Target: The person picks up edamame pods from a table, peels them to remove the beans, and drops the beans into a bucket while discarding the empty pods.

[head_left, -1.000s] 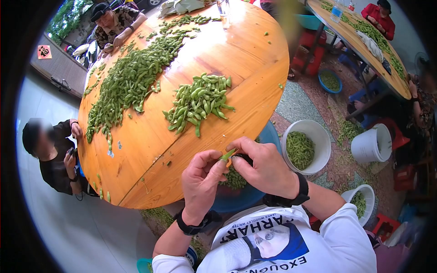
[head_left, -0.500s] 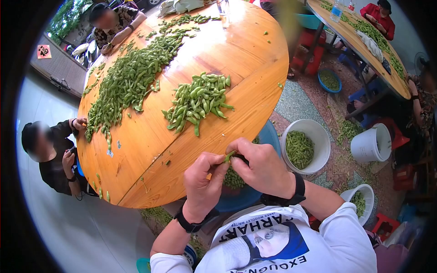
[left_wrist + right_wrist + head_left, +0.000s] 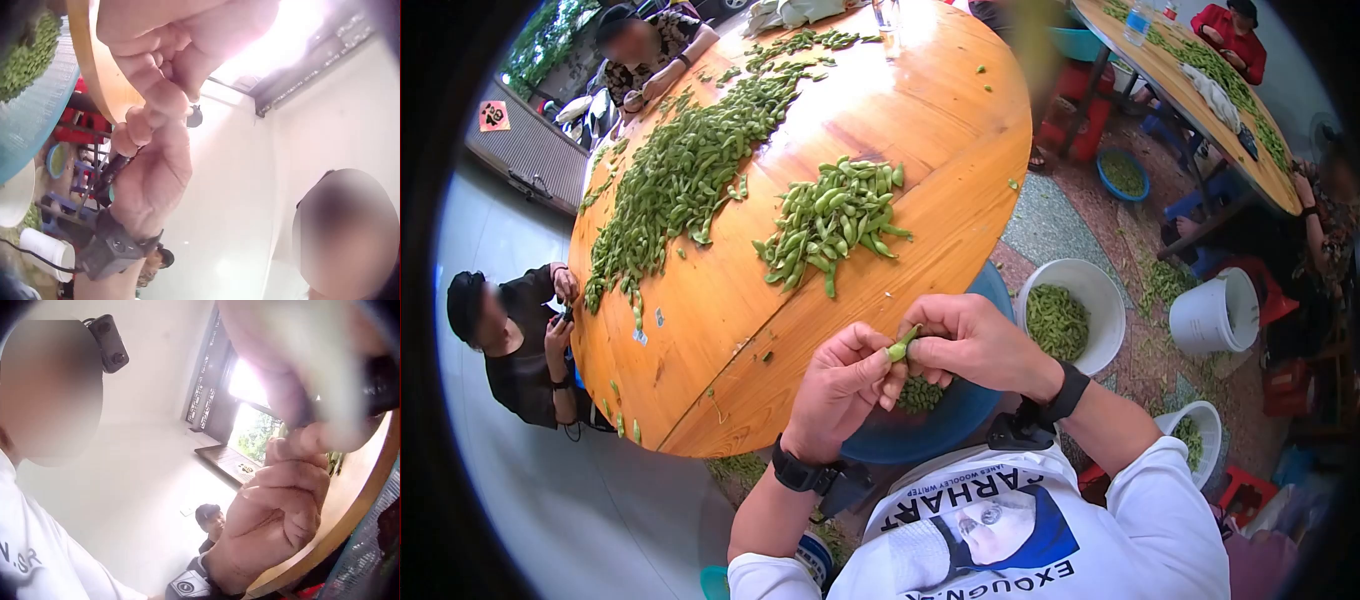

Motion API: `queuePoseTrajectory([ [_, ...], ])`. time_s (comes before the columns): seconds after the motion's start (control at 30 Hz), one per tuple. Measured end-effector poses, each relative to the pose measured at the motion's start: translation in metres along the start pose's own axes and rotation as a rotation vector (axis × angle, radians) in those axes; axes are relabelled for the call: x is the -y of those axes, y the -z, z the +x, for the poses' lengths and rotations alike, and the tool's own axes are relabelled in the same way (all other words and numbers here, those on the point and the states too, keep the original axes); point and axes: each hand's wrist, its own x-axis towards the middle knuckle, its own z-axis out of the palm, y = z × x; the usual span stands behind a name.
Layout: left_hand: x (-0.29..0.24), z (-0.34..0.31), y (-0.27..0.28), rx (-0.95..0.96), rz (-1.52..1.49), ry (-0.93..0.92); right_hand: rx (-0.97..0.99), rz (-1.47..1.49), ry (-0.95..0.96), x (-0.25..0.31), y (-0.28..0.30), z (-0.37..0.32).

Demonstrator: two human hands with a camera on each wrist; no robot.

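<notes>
A green edamame pod [image 3: 903,345] is held between the two hands, over the near edge of the table. The left hand [image 3: 840,385] pinches its lower end between thumb and fingers. At its upper end, the right hand [image 3: 975,340] grips it with thumb and curled fingers. Below the hands is a blue basin [image 3: 990,297], partly hidden by them, with shelled green beans [image 3: 920,396] inside. The left wrist view shows the fingertips of both hands meeting, the pod mostly hidden. Something dark [image 3: 114,170] shows beside the right hand's curled fingers there.
On the round wooden table [image 3: 940,120] lie a small pod pile [image 3: 835,220] and a larger one [image 3: 690,160]. White buckets [image 3: 1105,320] stand on the floor at right. Two people sit across the table; a second table [image 3: 1260,170] is at upper right.
The fingers have shifted on the pod, which shows more now than half a second ago. The right hand has turned, its thumb lying flatter along the pod. Both wrists have moved slightly.
</notes>
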Motion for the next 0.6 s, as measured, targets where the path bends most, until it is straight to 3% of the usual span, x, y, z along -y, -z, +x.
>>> queuePoseTrajectory([
  [0.07,0.005,-0.001,-0.005,-0.044,0.036,0.022,-0.025,-0.013,-0.022,-0.004,0.000,0.001],
  [0.13,0.015,-0.003,-0.022,-0.301,0.888,-0.481,-0.072,0.014,-0.021,-0.008,-0.002,0.001],
  [0.17,0.012,-0.004,-0.023,-0.302,0.887,-0.481,-0.071,0.014,-0.022,-0.007,-0.003,0.000],
  [0.23,0.006,-0.005,-0.025,-0.238,1.374,-0.710,-0.118,-0.004,-0.005,-0.005,-0.007,-0.003],
  [0.37,0.006,-0.004,-0.028,-0.256,1.438,-0.802,-0.166,-0.039,0.013,-0.005,-0.013,-0.005],
  [0.57,0.015,-0.005,-0.015,-0.271,1.249,-0.625,-0.205,-0.080,0.096,-0.007,-0.017,-0.006],
  [0.6,0.017,-0.005,-0.014,-0.272,1.087,-0.567,-0.193,-0.077,0.110,-0.009,-0.018,-0.006],
])
